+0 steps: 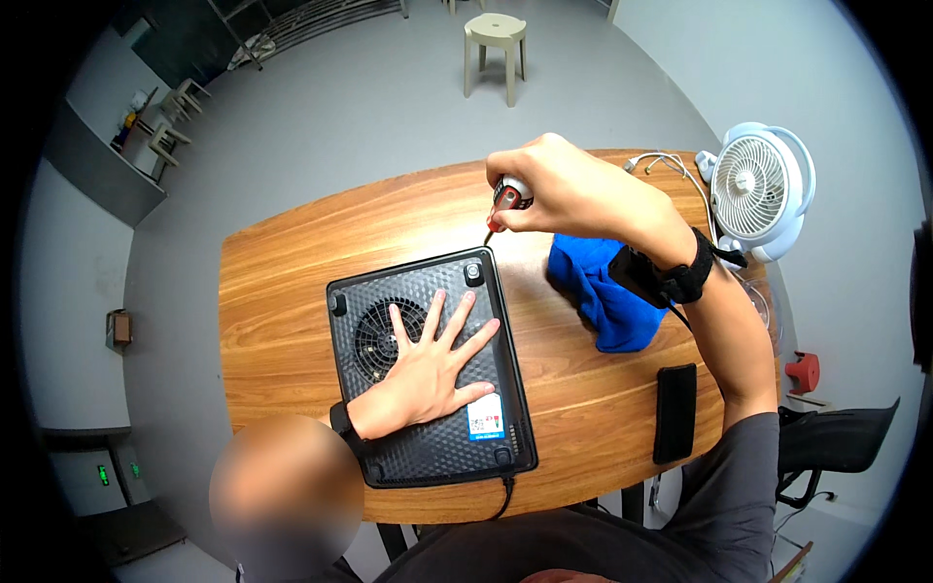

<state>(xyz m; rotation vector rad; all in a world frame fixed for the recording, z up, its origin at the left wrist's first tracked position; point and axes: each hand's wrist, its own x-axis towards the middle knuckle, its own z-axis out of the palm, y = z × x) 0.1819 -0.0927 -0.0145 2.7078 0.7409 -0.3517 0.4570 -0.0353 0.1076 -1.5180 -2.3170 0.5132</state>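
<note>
A black induction cooker (pixel 408 453) lies upside down on the wooden table, its round fan grille (pixel 374 335), rubber feet and a label (pixel 484 420) facing up. My left hand (pixel 428 374) rests flat on its underside with fingers spread, partly covering the grille. At the cooker's far right corner, my right hand (pixel 544 185) is closed around a screwdriver (pixel 505 200) with a red and black handle. The screwdriver's shaft points down at that corner's edge; whether its tip touches a screw is too small to tell.
A crumpled blue cloth (pixel 607 301) and a black phone-like slab (pixel 675 413) lie to the right on the table (pixel 282 291). A white fan (pixel 753 185) with a cable stands at the far right. The cooker's power cord (pixel 506 496) runs off the near edge. Beyond stands a stool (pixel 496 31).
</note>
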